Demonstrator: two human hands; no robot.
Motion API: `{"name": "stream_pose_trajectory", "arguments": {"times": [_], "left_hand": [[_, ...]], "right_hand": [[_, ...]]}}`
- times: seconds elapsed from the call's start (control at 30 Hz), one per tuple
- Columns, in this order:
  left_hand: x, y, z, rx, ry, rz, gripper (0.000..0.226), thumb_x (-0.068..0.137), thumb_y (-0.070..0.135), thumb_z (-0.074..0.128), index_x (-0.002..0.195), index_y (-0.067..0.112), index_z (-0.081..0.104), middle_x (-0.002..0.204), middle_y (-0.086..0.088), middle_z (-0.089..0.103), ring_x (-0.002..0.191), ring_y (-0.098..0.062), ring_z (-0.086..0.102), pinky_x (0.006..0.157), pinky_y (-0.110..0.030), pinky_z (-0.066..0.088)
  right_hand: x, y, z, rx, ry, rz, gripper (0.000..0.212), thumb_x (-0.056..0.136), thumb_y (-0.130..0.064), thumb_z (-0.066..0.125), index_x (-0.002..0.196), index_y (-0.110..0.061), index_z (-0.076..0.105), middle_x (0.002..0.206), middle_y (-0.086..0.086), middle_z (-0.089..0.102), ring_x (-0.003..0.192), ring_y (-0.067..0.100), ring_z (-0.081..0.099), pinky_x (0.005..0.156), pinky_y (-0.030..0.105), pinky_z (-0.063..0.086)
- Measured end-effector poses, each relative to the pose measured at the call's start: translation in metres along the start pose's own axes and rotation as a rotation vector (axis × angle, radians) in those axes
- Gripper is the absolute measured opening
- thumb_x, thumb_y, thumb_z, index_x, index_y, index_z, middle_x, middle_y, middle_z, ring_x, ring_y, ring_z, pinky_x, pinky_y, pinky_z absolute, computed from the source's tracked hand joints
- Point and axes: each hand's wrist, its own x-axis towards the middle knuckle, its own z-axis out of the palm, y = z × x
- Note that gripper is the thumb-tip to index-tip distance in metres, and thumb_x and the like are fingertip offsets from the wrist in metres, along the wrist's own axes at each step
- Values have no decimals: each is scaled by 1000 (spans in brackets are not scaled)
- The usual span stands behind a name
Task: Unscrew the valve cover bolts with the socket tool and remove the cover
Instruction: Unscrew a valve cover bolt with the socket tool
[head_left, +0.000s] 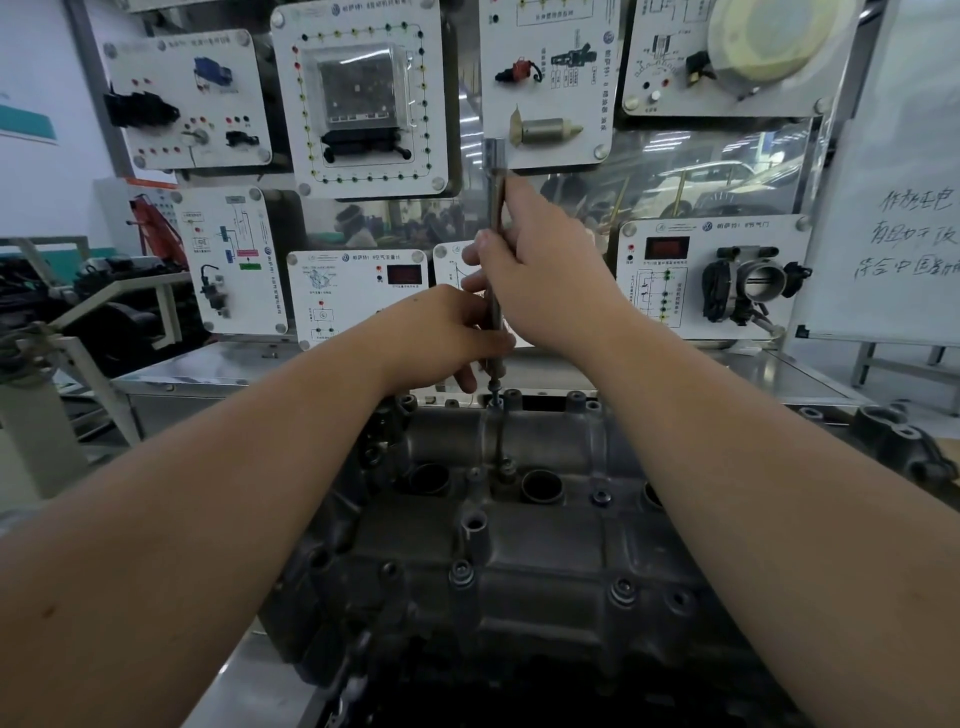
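The socket tool (496, 249) stands almost upright above the far edge of the valve cover (498, 530), its thick socket end at the top and its thin lower end just over a bolt (494, 396) on that edge. Whether the tip touches the bolt I cannot tell.

The right hand (540, 275) grips the middle of the shaft, fingers curled around it from the right side, so the shaft passes between fingers and palm. The left hand (447, 338) holds the lower part of the shaft from the left, fingers curled and closed on it just above the tip.

The valve cover is dark grey metal and lies in front of the person, with round openings and several more bolts along its near side. Behind it stands a metal bench (208, 369) and a wall of white training panels (363, 98) with car parts. A whiteboard (898, 223) with handwriting is at the right.
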Motion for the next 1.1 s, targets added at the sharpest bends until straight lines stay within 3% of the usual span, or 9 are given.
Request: {"name": "stream_pose_trajectory", "arguments": {"times": [0.1, 0.23, 0.4, 0.57, 0.63, 0.8, 0.87, 0.97, 1.1], "left_hand": [[-1, 0, -1, 45, 3, 19, 19, 98, 36, 65, 103, 19, 71, 85, 13, 77, 65, -7, 73, 69, -26, 55], [0, 0, -1, 53, 19, 26, 22, 97, 41, 67, 102, 20, 71, 81, 9, 76, 65, -8, 73, 69, -29, 58], [1, -1, 0, -7, -3, -7, 17, 99, 30, 61, 108, 20, 72, 84, 11, 77, 68, -13, 74, 73, -35, 54], [-2, 0, -1, 65, -1, 24, 22, 99, 39, 62, 107, 21, 71, 85, 14, 77, 66, -6, 73, 69, -28, 53], [-2, 1, -2, 81, 8, 26, 25, 96, 44, 64, 105, 22, 70, 84, 12, 76, 66, -5, 73, 65, -25, 50], [0, 2, 1, 62, 9, 0, 26, 97, 43, 64, 106, 20, 72, 82, 10, 76, 65, -7, 73, 76, -32, 56], [-1, 3, 0, 11, 8, -6, 19, 99, 33, 62, 109, 20, 71, 87, 8, 76, 67, -12, 74, 79, -36, 56], [-3, 3, -1, 20, 2, 16, 18, 99, 31, 63, 109, 19, 71, 88, 8, 76, 68, -11, 74, 79, -37, 58], [-3, 3, -2, 80, 28, 26, 21, 99, 36, 64, 108, 18, 70, 86, 9, 75, 65, -7, 72, 59, -18, 52]], "right_hand": [[-2, 1, 1, 29, 25, -9, 28, 102, -22, 51, 130, -19, 51, 93, 4, 73, 83, 20, 73, 76, 42, 59], [-1, 0, -1, -5, 95, -22, 18, 100, -28, 60, 110, -14, 66, 83, -1, 71, 80, 16, 71, 75, 37, 58], [2, 1, 0, 3, 34, 26, 16, 105, -18, 48, 107, -8, 60, 95, -1, 71, 73, -7, 68, 56, 8, 48], [-1, -1, 1, -5, -7, -22, 33, 105, -24, 50, 137, -16, 49, 99, 2, 72, 84, 13, 72, 78, 35, 58], [-2, -1, 1, -20, 27, -37, 38, 102, -32, 58, 137, -19, 52, 93, -2, 72, 81, 13, 70, 76, 32, 57], [0, 3, 2, 12, 76, -21, 10, 102, -24, 57, 105, -16, 62, 88, -6, 71, 73, 2, 71, 65, 21, 52], [2, 4, 2, 29, 47, 8, 12, 104, -21, 51, 112, -17, 59, 95, -7, 72, 71, -7, 69, 63, 16, 55], [0, 2, 2, 58, 9, 11, 48, 106, -20, 46, 152, -19, 36, 101, -1, 72, 80, 0, 72, 72, 28, 60], [-4, 2, 3, 37, 38, -21, 35, 103, -28, 55, 137, -21, 52, 94, -1, 72, 84, 14, 71, 78, 39, 58]]}}
